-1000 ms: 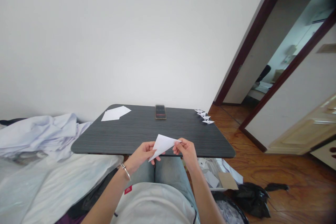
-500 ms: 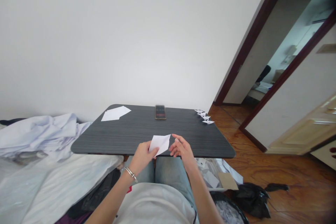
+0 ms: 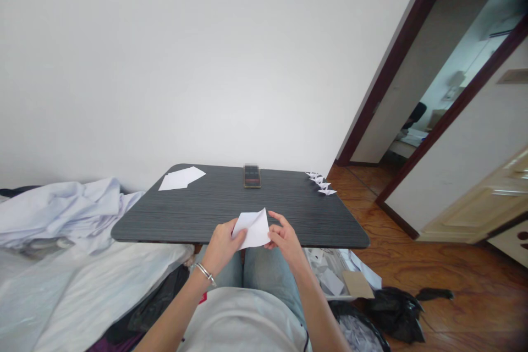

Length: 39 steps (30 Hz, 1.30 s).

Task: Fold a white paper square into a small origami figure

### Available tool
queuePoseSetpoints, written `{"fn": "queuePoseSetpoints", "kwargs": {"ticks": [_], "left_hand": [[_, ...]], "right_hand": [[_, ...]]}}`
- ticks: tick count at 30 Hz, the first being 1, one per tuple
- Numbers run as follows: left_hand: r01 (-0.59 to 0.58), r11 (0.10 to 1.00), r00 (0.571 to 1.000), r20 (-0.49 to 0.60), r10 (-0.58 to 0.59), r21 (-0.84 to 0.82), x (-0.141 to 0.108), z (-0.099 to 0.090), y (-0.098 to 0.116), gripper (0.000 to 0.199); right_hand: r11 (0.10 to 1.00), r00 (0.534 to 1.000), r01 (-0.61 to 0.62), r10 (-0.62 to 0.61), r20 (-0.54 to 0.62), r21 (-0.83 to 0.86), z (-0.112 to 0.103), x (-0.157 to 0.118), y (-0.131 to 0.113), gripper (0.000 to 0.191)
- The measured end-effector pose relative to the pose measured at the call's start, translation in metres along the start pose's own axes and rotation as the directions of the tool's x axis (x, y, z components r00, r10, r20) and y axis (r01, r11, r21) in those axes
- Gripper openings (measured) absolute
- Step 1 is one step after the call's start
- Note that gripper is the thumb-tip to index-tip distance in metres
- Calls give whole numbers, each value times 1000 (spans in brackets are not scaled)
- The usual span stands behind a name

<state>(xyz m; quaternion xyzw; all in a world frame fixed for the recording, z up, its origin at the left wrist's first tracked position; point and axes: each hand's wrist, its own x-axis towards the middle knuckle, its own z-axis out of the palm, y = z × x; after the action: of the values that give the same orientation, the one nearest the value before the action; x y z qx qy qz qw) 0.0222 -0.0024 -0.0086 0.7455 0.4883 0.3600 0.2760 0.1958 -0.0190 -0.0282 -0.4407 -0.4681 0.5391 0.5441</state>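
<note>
A folded white paper sheet (image 3: 252, 229) is held just above the near edge of a dark grey wood-grain worktop (image 3: 206, 214), pinched firmly in the closed left hand (image 3: 223, 245). The half-open right hand (image 3: 285, 239) touches the paper's right edge. Toward the far side of the worktop lie loose white paper sheets (image 3: 181, 179), a black smartphone (image 3: 252, 176) and a row of small folded paper shapes (image 3: 320, 182).

Bright, even indoor light; wide-angle head view.
Wall (image 3: 165, 66) evenly lit, shadows faint; doorframe (image 3: 390, 69) skewed near the edge; phone (image 3: 251, 176) blurred.
</note>
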Motion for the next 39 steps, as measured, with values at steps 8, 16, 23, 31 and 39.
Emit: {"fn": "queuePoseSetpoints", "kwargs": {"ticks": [8,16,23,31,39], "left_hand": [[-1,997,999,-39,-2,-79,1,-1,-1,28],[98,975,989,-85,-117,-200,3,3,-13,42],[247,846,965,45,-257,-472,4,3,-16,44],[296,788,953,113,-281,-540,3,2,-24,33],[-34,915,999,-16,30,-402,2,-19,-18,44]], "right_hand": [[997,993,-6,15,119,-76,-8,-1,6,44],[998,997,48,-45,70,-49,-8,3,9,37],[994,996,87,-87,0,-72,-11,4,7,34],[988,989,144,-146,-35,-58,-9,6,7,41],[967,982,186,-186,16,-172,-18,6,6,35]]}}
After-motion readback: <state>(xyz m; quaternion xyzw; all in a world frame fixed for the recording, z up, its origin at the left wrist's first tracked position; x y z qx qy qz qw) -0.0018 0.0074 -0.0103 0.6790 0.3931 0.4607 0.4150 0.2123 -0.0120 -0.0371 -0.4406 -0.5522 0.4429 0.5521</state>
